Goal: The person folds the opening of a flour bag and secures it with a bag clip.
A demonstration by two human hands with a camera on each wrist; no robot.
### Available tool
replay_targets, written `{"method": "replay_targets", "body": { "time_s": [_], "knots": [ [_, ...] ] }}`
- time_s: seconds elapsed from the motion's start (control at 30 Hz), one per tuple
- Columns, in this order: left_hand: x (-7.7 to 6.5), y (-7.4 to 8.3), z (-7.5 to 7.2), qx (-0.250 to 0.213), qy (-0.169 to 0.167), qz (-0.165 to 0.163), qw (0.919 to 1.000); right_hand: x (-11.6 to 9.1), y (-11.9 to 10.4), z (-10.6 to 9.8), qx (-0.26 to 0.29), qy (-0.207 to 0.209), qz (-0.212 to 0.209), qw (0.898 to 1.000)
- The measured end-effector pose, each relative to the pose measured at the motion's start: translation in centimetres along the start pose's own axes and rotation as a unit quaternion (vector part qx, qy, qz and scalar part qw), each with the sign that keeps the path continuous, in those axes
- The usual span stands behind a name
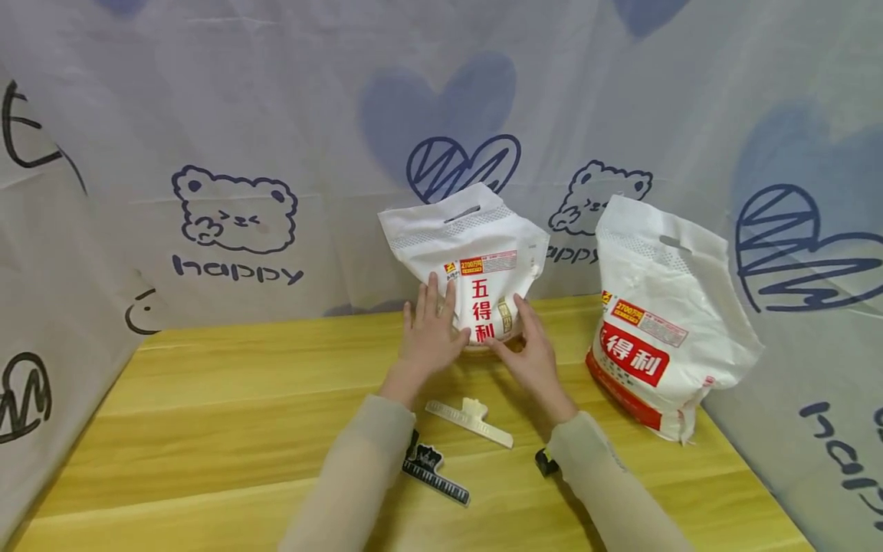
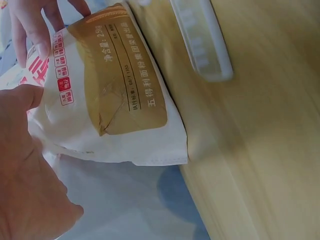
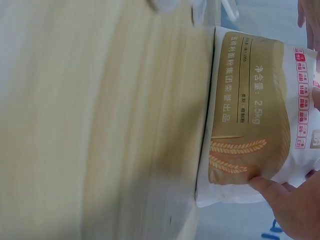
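Observation:
A white flour bag [image 1: 476,268] with red lettering stands upright at the table's back edge, its handle-slot top folded a little backward. Spread, mostly straight fingers of my left hand [image 1: 429,330] lie against its lower left front. At the lower right side my right hand [image 1: 533,356] touches the bag, thumb on the front and fingers stretched along the side. Both wrist views show the bag's brown lower panel; there my left hand [image 2: 30,165] and my right hand [image 3: 292,205] press at its sides.
A second flour bag [image 1: 641,337], white with a red base, stands to the right. In front of the middle bag lie a cream clip [image 1: 472,420] and a black clip [image 1: 436,474] with piano-key markings. A printed cloth [image 1: 331,115] hangs behind the wooden table [image 1: 228,414].

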State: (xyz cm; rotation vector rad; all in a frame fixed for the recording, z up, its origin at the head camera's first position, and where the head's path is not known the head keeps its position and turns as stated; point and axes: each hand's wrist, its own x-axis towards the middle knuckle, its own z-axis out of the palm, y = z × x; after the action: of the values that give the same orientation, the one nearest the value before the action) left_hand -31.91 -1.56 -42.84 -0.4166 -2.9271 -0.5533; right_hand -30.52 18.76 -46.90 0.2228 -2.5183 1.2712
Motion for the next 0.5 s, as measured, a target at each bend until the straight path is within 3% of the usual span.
{"method": "replay_targets", "body": {
  "time_s": [0.5],
  "knots": [
    [-2.5,-6.5,-3.7,0.001,-0.016,0.001,0.9999,0.0,-3.6,3.6,0.05,-0.078,-0.075,0.993]
  ]
}}
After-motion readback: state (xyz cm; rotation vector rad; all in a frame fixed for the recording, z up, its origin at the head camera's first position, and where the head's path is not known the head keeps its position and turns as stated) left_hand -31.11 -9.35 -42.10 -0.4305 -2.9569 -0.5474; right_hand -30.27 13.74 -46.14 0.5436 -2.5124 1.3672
